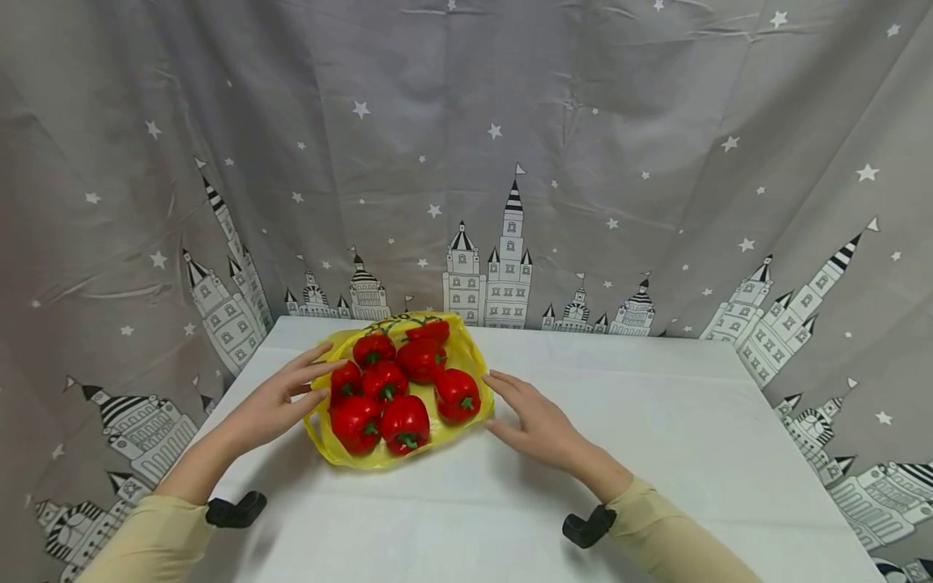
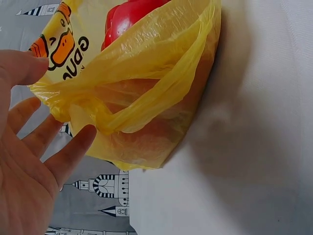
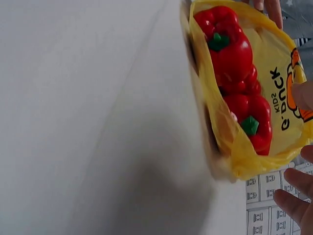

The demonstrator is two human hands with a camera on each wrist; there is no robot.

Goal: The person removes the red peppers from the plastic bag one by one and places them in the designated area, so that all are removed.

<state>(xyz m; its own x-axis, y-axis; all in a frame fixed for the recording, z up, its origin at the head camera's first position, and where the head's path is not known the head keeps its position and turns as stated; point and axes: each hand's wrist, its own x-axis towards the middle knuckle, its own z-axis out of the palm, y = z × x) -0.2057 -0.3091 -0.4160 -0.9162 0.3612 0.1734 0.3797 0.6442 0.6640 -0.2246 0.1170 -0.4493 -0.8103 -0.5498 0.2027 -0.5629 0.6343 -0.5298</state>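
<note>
A yellow plastic bag [image 1: 466, 356] lies open on the white table [image 1: 656, 429], holding several red bell peppers [image 1: 404, 421] with green stems. My left hand [image 1: 309, 380] is at the bag's left edge with straight, spread fingers and holds nothing. In the left wrist view the left hand [image 2: 46, 129] is spread beside the bag [image 2: 146, 88], a red pepper [image 2: 129, 14] showing on top. My right hand [image 1: 503, 401] lies flat on the table by the bag's right side, fingers straight. The right wrist view shows two peppers [image 3: 230, 49] in the bag [image 3: 281, 63], with my fingertips [image 3: 293, 198] beside it.
A grey curtain [image 1: 583, 121] printed with stars and castles hangs behind and around the table. The table's left edge runs close to the bag. White tabletop stretches to the right and in front. Black camera mounts [image 1: 586, 526] sit on both wrists.
</note>
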